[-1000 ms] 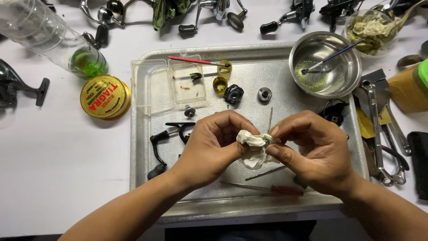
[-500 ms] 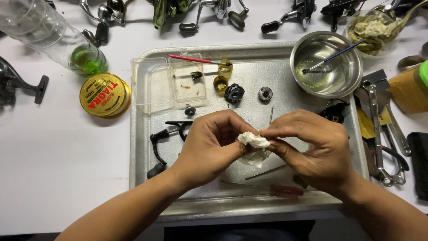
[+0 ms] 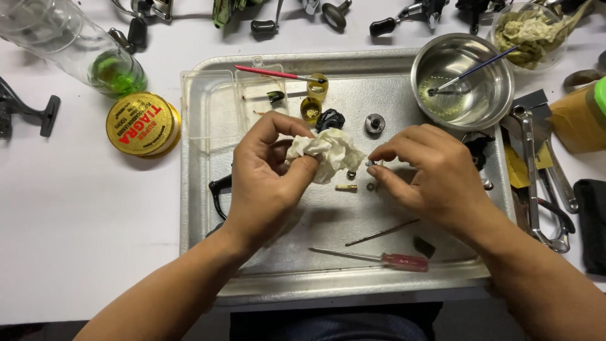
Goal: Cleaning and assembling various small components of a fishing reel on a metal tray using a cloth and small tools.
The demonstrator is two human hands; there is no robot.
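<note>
Gripping a crumpled white rag (image 3: 327, 153), left hand (image 3: 268, 180).

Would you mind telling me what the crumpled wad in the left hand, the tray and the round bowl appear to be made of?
The wad, pinched in the left hand, looks like white tissue or thin cloth: matte, soft creases. The tray seems brushed metal, perhaps aluminium: dull grey sheen, fine scuffs. The bowl looks like polished stainless steel: bright, mirror-like reflections.

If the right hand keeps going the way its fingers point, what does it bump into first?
Most likely the crumpled white cloth held in the left hand. The right hand points left across the metal tray, pinching a tiny part. Height is hard to judge from above.
</note>
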